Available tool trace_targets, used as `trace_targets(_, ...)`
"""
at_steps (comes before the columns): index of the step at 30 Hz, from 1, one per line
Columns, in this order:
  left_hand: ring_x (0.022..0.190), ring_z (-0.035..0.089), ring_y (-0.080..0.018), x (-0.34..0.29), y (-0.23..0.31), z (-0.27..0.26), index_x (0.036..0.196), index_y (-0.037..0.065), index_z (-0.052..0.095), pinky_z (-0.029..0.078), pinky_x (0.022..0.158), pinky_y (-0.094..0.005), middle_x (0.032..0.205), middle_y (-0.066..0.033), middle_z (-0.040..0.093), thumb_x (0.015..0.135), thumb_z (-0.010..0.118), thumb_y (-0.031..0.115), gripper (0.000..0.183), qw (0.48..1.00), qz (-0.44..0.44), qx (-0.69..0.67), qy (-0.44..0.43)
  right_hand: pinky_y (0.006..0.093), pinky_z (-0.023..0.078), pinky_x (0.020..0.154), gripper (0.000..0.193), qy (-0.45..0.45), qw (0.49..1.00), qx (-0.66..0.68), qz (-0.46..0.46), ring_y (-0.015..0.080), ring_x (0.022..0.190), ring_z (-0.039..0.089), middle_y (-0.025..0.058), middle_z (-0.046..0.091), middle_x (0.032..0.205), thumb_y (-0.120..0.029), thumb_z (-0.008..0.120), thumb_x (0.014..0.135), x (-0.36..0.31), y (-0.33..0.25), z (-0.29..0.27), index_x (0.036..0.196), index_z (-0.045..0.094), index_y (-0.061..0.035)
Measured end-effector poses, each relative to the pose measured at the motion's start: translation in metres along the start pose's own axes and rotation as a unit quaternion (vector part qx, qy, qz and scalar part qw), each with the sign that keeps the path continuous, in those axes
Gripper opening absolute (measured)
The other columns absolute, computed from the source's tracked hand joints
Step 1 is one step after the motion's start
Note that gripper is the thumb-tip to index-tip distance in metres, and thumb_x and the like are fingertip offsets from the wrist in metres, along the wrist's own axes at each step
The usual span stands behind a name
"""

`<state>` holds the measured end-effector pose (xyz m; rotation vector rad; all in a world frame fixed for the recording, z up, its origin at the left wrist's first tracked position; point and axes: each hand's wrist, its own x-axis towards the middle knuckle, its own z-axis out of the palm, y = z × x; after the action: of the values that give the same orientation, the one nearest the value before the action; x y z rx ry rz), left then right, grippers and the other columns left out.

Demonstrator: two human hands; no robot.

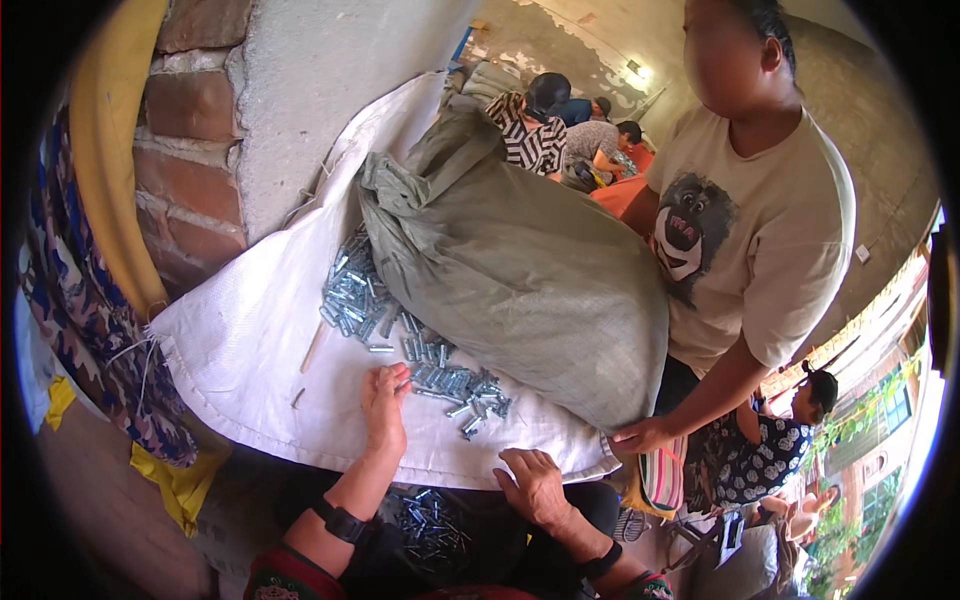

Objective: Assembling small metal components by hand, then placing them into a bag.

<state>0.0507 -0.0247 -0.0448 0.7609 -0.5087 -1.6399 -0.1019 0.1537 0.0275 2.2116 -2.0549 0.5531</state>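
A heap of silvery, bolt-like metal pieces lies on a white woven sheet. My left hand is raised at the heap's near edge, fingers stretched and nothing visible in it. Over the sheet's near edge, to the right, my right hand has its fingers apart and also appears to hold nothing. A large grey-green sack rests on the sheet, and metal pieces lie along its left and near sides. A standing co-worker's hand grips the sack's lower right corner.
Below the sheet, between my forearms, lie more metal pieces. A brick pillar with a plastered side rises at left, beside camouflage cloth. The co-worker stands at right. Several people sit behind, and another person sits at lower right.
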Motion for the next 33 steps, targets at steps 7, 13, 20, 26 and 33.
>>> trace_targets(7, 0.098, 0.053, -0.0172, -0.003, 0.002, -0.002, 0.101, 0.005, 0.047, 0.043, 0.085, -0.0325, 0.105, -0.0087, 0.055, 0.093, 0.046, 0.023, 0.02, 1.0, 0.005, 0.006, 0.005, 0.0391, 0.046, 0.075, 0.03, 0.032, 0.998, -0.035, -0.039, 0.0304, 0.087, 0.059, 0.0138, 0.061, 0.098, -0.014, 0.068, 0.073, 0.025, 0.006, -0.021, 0.098, 0.057, -0.002)
trace_targets(13, 0.097, 0.054, -0.0176, -0.006, 0.007, 0.001, 0.102, 0.005, 0.046, 0.044, 0.084, -0.033, 0.104, -0.0094, 0.055, 0.093, 0.046, 0.023, 0.02, 1.0, -0.015, 0.002, 0.011, 0.0397, 0.045, 0.073, 0.034, 0.052, 0.987, -0.104, -0.108, 0.029, 0.084, 0.057, 0.0116, 0.06, 0.094, -0.015, 0.068, 0.069, 0.095, -0.004, -0.055, 0.098, 0.055, -0.0036)
trace_targets(20, 0.096, 0.054, -0.0178, -0.002, 0.007, 0.0, 0.101, 0.005, 0.046, 0.045, 0.084, -0.0326, 0.103, -0.0092, 0.056, 0.094, 0.046, 0.021, 0.018, 1.0, -0.024, 0.004, 0.012, 0.0385, 0.047, 0.072, 0.032, 0.026, 0.993, -0.073, -0.087, 0.0298, 0.083, 0.059, 0.0116, 0.06, 0.093, -0.017, 0.068, 0.072, 0.091, -0.004, -0.039, 0.098, 0.055, -0.0028)
trace_targets(26, 0.095, 0.055, -0.017, -0.003, 0.007, -0.001, 0.1, 0.005, 0.047, 0.045, 0.082, -0.0316, 0.102, -0.0087, 0.057, 0.094, 0.046, 0.021, 0.017, 1.0, -0.022, -0.01, 0.011, 0.0379, 0.047, 0.072, 0.03, 0.026, 0.991, -0.075, -0.11, 0.0294, 0.083, 0.059, 0.0117, 0.06, 0.092, -0.017, 0.068, 0.075, 0.103, -0.012, -0.05, 0.098, 0.057, -0.0025)
trace_targets(33, 0.093, 0.056, -0.0168, -0.003, 0.006, -0.002, 0.1, 0.005, 0.047, 0.046, 0.08, -0.0308, 0.1, -0.0083, 0.057, 0.094, 0.046, 0.02, 0.017, 1.0, -0.02, -0.001, 0.02, 0.0394, 0.047, 0.071, 0.031, -0.002, 0.993, -0.051, -0.106, 0.0293, 0.083, 0.058, 0.012, 0.059, 0.095, -0.016, 0.068, 0.072, 0.09, -0.01, -0.044, 0.096, 0.056, -0.0028)
